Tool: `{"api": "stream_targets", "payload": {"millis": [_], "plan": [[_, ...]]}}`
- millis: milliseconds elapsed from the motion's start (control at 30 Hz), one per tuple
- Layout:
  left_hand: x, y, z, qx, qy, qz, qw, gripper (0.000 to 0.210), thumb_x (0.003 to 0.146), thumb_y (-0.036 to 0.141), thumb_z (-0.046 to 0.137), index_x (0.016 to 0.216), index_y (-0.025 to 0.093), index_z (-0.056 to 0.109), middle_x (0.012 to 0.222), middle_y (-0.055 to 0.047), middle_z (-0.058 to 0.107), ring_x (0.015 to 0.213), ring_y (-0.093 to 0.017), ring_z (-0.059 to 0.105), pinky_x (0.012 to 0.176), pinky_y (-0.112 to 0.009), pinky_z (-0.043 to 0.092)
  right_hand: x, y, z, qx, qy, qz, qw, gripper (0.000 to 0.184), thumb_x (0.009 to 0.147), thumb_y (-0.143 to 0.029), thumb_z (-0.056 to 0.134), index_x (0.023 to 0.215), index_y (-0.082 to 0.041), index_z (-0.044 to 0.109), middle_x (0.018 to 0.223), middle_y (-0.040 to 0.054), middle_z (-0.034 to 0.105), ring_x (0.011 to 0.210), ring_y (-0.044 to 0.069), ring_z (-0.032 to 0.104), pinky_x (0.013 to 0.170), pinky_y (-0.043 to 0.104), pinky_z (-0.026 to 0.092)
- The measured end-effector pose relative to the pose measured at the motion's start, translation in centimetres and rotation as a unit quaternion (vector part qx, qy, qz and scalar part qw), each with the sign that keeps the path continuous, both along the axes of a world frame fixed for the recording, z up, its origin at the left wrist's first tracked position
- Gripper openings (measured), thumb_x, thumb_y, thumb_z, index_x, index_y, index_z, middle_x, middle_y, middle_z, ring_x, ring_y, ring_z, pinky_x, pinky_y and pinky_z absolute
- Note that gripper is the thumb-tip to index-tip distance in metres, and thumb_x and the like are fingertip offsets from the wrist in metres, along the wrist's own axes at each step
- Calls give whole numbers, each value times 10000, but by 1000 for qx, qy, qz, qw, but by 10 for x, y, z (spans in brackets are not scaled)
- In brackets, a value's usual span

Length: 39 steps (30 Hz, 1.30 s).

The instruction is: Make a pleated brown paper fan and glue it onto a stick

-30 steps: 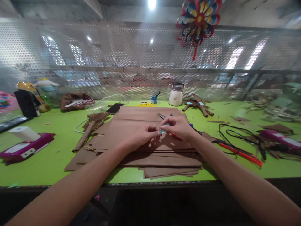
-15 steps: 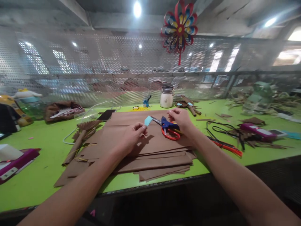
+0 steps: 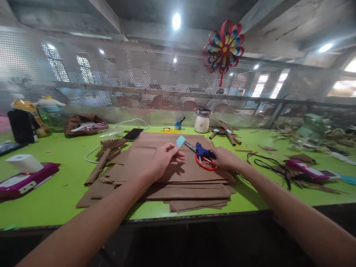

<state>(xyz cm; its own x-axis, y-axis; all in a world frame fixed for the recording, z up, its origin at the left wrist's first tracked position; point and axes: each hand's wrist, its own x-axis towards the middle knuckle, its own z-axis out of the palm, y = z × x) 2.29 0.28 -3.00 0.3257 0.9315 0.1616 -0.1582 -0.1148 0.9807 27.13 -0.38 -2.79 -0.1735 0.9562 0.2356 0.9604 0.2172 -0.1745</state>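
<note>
Pinched between the thumb and fingers of my left hand (image 3: 168, 157) is a small light-blue paper piece (image 3: 180, 141), held above the brown paper sheets (image 3: 147, 148). My right hand (image 3: 224, 157) has its fingers curled at the back end of a blue glue gun (image 3: 204, 150), partly hiding the handle. Under the glue gun lie scissors (image 3: 205, 166) with red handle loops, their blades pointing left toward the blue piece. A rolled brown paper piece with a pleated end (image 3: 101, 163) rests left of the sheets.
A white jar (image 3: 202, 121) and a small blue bottle (image 3: 178, 124) stand at the back. Brown rolled pieces with blue bits (image 3: 228, 133) lie behind my right hand. Black cords (image 3: 267, 165) and a purple device (image 3: 306, 170) are right; another purple device (image 3: 30, 180) is left.
My right hand has come down from above the glue gun onto its back end. My left hand still holds the blue paper piece. The view has shifted slightly.
</note>
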Motion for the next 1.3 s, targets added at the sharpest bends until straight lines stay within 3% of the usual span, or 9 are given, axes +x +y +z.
{"api": "stream_targets", "payload": {"millis": [133, 267, 367, 467, 633, 933, 1033, 1200, 1300], "plan": [[-1, 2, -1, -1, -9, 21, 1000, 111, 768, 228, 561, 736, 129, 523, 661, -42, 632, 583, -111, 595, 565, -246, 469, -5, 4, -10, 28, -7, 1, 1000, 164, 757, -228, 539, 849, -161, 657, 826, 99, 650, 743, 193, 569, 629, 242, 360], [-2, 2, 2, -4, -23, 49, 999, 107, 757, 230, 567, 728, 137, 523, 652, -35, 625, 557, -94, 575, 577, -244, 469, -13, 5, -14, 145, 16, 15, 989, 253, 792, -186, 489, 1009, -150, 614, 931, 100, 608, 880, 208, 518, 768, 275, 375], [-3, 1, 5, 9, -21, 63, 998, 107, 750, 230, 568, 723, 138, 523, 648, -32, 618, 549, -94, 571, 585, -250, 468, -17, 10, -9, 212, 1, 30, 977, 271, 817, -220, 465, 1039, -146, 602, 925, 111, 576, 875, 215, 485, 772, 296, 381], [-3, 0, 6, 24, -9, 61, 998, 116, 749, 239, 567, 720, 139, 515, 638, -29, 608, 550, -100, 569, 561, -247, 457, -5, 27, 1, 238, -26, -2, 971, 286, 816, -234, 463, 1049, -151, 608, 898, 123, 573, 898, 236, 471, 756, 315, 383], [-1, 0, 1, 34, 22, 23, 999, 154, 743, 272, 569, 705, 141, 496, 602, -16, 585, 538, -107, 557, 516, -240, 438, 31, 69, 3, 197, 14, -105, 975, 335, 792, -240, 500, 1077, -100, 607, 974, 146, 613, 920, 235, 519, 824, 327, 362], [0, 1, -5, 48, 66, 1, 997, 155, 771, 264, 526, 693, 135, 488, 577, -6, 577, 493, -87, 531, 481, -211, 418, 30, 114, -40, 166, 21, -67, 984, 274, 765, -226, 537, 993, -122, 647, 963, 107, 652, 896, 197, 557, 792, 266, 383], [2, 0, -6, 41, 83, 2, 996, 133, 775, 237, 521, 698, 135, 487, 572, -8, 581, 473, -85, 525, 458, -204, 407, 34, 117, -45, 159, 19, -65, 985, 267, 752, -209, 544, 976, -111, 653, 941, 114, 655, 878, 201, 556, 795, 284, 381], [4, -1, -7, 21, 72, -4, 997, 117, 785, 205, 516, 697, 134, 488, 580, -20, 591, 465, -81, 534, 471, -208, 420, 33, 94, -25, 171, 20, -66, 983, 272, 768, -266, 513, 923, -101, 664, 955, 131, 644, 911, 221, 535, 821, 324, 364], [3, 0, -6, 12, 38, -16, 999, 113, 776, 199, 533, 689, 137, 496, 593, -23, 601, 485, -83, 549, 514, -223, 448, 21, 64, -6, 173, 28, -32, 984, 291, 815, -308, 435, 906, -156, 664, 889, 75, 658, 820, 171, 558, 751, 275, 389]]}}
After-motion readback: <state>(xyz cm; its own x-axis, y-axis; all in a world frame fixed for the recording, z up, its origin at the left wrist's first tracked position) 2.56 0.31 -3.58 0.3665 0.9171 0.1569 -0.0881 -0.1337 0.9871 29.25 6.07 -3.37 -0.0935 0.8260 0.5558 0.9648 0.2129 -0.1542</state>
